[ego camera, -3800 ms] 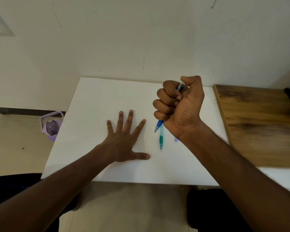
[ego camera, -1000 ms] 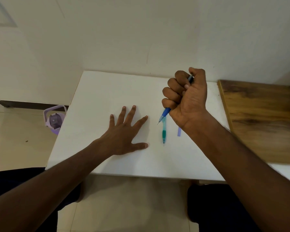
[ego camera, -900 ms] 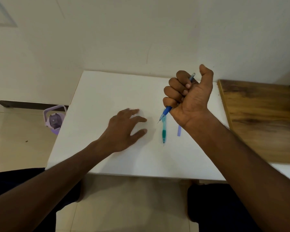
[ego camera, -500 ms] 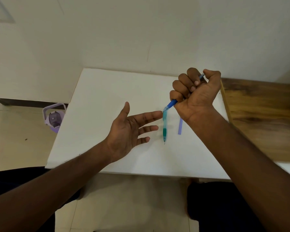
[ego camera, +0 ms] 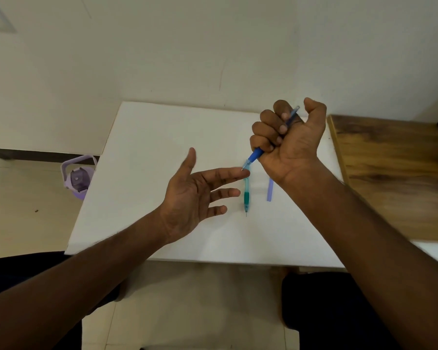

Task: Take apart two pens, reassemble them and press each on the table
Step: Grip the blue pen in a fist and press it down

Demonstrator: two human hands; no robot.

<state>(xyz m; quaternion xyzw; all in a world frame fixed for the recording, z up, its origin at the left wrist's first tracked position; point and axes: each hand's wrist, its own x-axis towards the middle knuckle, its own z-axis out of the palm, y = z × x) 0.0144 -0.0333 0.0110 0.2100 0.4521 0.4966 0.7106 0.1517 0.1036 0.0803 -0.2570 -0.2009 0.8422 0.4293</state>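
Fingers (ego camera: 266, 127) of the right hand (ego camera: 291, 142) are curled tight round the blue pen (ego camera: 256, 154), fist-style, thumb lifted clear off the top end so the clicker pokes out between thumb and index. The tip sticks out below the little finger, pointing down and toward the left hand (ego camera: 192, 195). That hand is palm-up with fingers spread and relaxed, holding nothing; its index fingertip sits right at the pen's tip, looks like touching or as near as makes no difference.

Just beyond that index fingertip, flat on the white table (ego camera: 142, 157), lies the teal pen (ego camera: 246, 190), tip aimed back toward the person. A little to the far side of it, under the right wrist, is a thin purple piece (ego camera: 270, 189), maybe a refill or barrel part, can't really tell which.

My guess is they're about to start pulling the blue pen apart, or checking the tip before doing so. What could go wrong:

- A fist grip leaves nothing free to twist the barrel. If the left fingers only pinch the slim tip end, it'll probably slip.
- If it unscrews in mid-air over the table edge side, a spring or small bit could drop and roll off onto the floor.
- The nib is out, so it may poke or ink that fingertip.
- The right wrist hangs over the purple piece and could knock it away when it comes down.
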